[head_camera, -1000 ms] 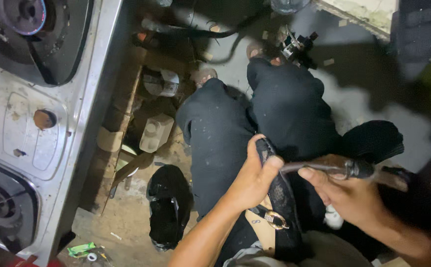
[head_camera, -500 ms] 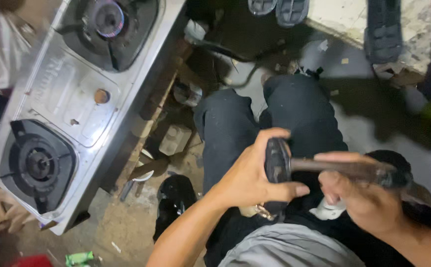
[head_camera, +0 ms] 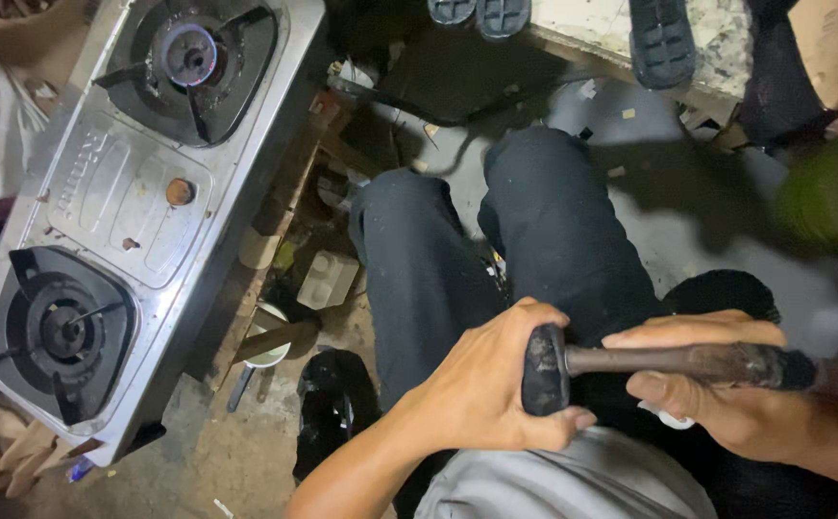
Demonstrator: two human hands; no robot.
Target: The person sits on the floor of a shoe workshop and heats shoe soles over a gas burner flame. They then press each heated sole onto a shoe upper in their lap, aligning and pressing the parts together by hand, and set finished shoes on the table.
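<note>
Black and grimy, a disc-shaped head (head_camera: 544, 370) on the end of a dark rod (head_camera: 688, 362) sits over the person's lap in the head view. The left hand (head_camera: 481, 389) is closed around that head, fingers curled over its top and thumb below. The right hand (head_camera: 717, 384) is wrapped around the rod just beside it, the rod running on to the right past the knuckles. Both hands rest above dark trousers (head_camera: 496, 250) and a grey shirt (head_camera: 573, 481). To the left, a steel two-burner gas stove (head_camera: 121, 211) lies on the dirty floor, well apart from the hands. A black sandal (head_camera: 332, 408) lies near the left forearm.
</note>
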